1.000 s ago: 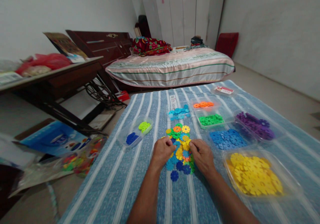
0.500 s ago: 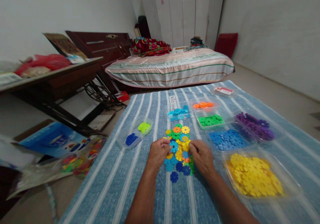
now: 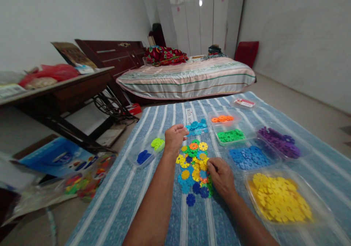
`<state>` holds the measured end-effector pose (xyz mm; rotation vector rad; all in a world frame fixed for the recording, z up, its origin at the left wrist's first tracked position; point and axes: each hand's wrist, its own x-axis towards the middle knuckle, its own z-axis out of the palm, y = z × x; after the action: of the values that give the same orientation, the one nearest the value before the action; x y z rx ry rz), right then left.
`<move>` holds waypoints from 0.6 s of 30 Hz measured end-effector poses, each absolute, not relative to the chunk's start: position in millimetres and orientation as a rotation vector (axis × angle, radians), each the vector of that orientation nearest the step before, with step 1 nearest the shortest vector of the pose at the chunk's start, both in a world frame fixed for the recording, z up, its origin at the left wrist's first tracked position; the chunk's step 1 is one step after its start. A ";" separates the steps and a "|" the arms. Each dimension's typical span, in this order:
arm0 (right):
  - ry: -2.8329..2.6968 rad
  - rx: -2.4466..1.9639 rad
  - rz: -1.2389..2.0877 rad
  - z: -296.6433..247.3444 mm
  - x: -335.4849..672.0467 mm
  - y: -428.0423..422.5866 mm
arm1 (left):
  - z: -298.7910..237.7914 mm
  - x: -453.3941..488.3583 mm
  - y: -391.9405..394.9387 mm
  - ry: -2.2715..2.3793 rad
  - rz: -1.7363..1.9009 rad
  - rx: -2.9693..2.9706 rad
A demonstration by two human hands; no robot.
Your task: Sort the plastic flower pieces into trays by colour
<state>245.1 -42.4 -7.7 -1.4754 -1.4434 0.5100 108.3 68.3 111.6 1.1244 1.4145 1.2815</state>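
Observation:
My left hand is at the left edge of a clear container of light blue snowflake discs. Its fingers look loosely apart, with no disc plainly visible in them. My right hand rests at the right side of a mixed pile of notched plastic discs. Its fingers are curled closed beside yellow discs, and what they grip, if anything, is hidden. Yellow, light blue, green, orange and dark blue pieces make up the pile. One dark blue disc lies at its near end.
Right of the pile stand clear containers of orange discs, green discs, blue discs, purple discs and yellow discs. On the left, another container holds lime discs and dark blue discs. A striped cloth lies beneath.
My left hand has moved away from the pile, carrying off a light blue disc, to the light blue container beyond. My right hand has stayed by the pile.

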 end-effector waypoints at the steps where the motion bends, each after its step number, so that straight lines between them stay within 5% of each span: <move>1: -1.443 -1.474 0.511 -7.0 244.9 -42.5 | 106.5 107.2 67.9 1.445 1.237 1.183; 9: -1.452 -1.489 0.503 -3.0 245.2 -43.5 | 51.6 95.8 45.0 1.597 0.730 1.788; 18: -1.463 -1.474 0.503 -8.9 246.7 -41.2 | 65.0 110.0 27.9 1.618 0.124 2.397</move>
<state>246.7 -41.2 -8.9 -1.4744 -1.4630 0.5034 110.0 27.9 65.0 2.3971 1.6184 0.1244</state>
